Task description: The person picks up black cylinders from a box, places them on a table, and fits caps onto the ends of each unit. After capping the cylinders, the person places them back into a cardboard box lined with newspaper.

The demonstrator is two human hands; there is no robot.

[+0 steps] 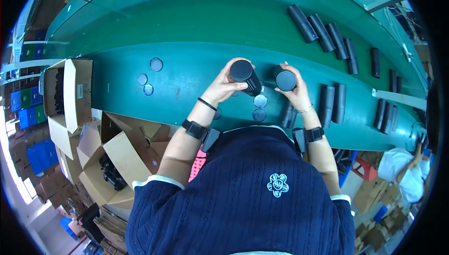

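My left hand (pixel 225 86) is closed round a black ribbed cylinder (pixel 252 86), its round dark end turned up toward me. Another black cylinder (pixel 277 73) is in my right hand (pixel 297 95), fingers wrapped about its side and its flat grey round end facing up. The two cylinders are held apart, above the green table (pixel 187 79). Below them lie small round caps, among them a silvery one (pixel 260 100) and a darker one (pixel 259 114). More black cylinders (pixel 288 114) lie by my right wrist, partly hidden by it.
Several round caps (pixel 156 64) lie at left on the table. Black cylinders (pixel 333 104) rest to the right, others (pixel 322 33) on the dark green strip beyond. Open cardboard boxes (pixel 77 96) stand at the left end. A person in light clothing (pixel 395 166) is at far right.
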